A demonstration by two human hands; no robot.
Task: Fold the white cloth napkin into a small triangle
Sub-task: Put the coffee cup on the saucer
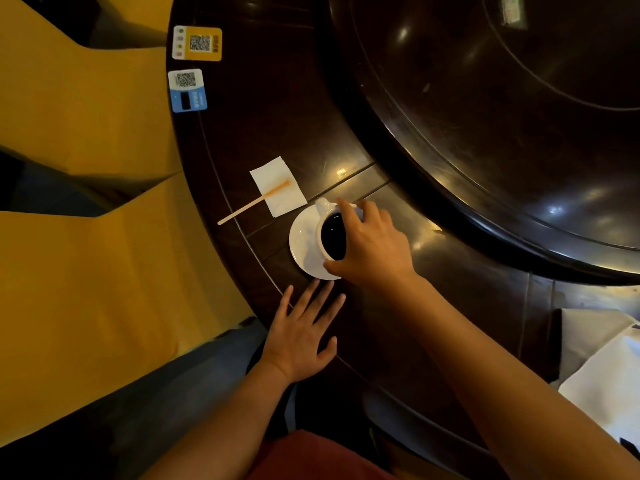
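Person, head-camera view. Left hand (299,341): bare, no ring, watch or bracelet visible. Right hand (372,245): bare, likewise unadorned. Both forearms bare to the frame edge; no sleeve shows. Clothing: a reddish-brown garment (311,457) at the bottom edge; blue-grey fabric (194,372), apparently trousers, over the leg at lower left.
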